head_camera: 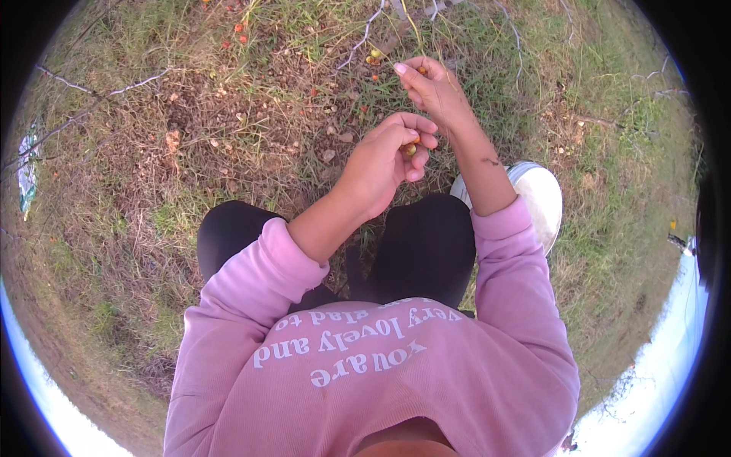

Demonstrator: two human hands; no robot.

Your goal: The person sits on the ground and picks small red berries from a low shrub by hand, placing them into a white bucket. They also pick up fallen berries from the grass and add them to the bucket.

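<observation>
Several small orange and greenish fruits [410, 149] lie in the curled fingers of my left hand [388, 154], held over the ground in front of my knees. My right hand [431, 88] is just beyond it to the upper right, its fingers closed around a small orange-brown fruit [422, 70] beside thin hanging stems. Near its fingertips, a few yellow-green and orange fruits [375, 54] hang by a thin, bare branch [365, 34]. Whether the fruit in my right hand is still attached to a stem is hidden.
A round white container [537, 197], perhaps a bucket, stands beside my right knee. Bare thorny-looking twigs [131, 87] reach in from the left and top. Red fruits [239, 27] are scattered on the grassy ground. A white and green wrapper-like scrap [27, 171] is at the far left.
</observation>
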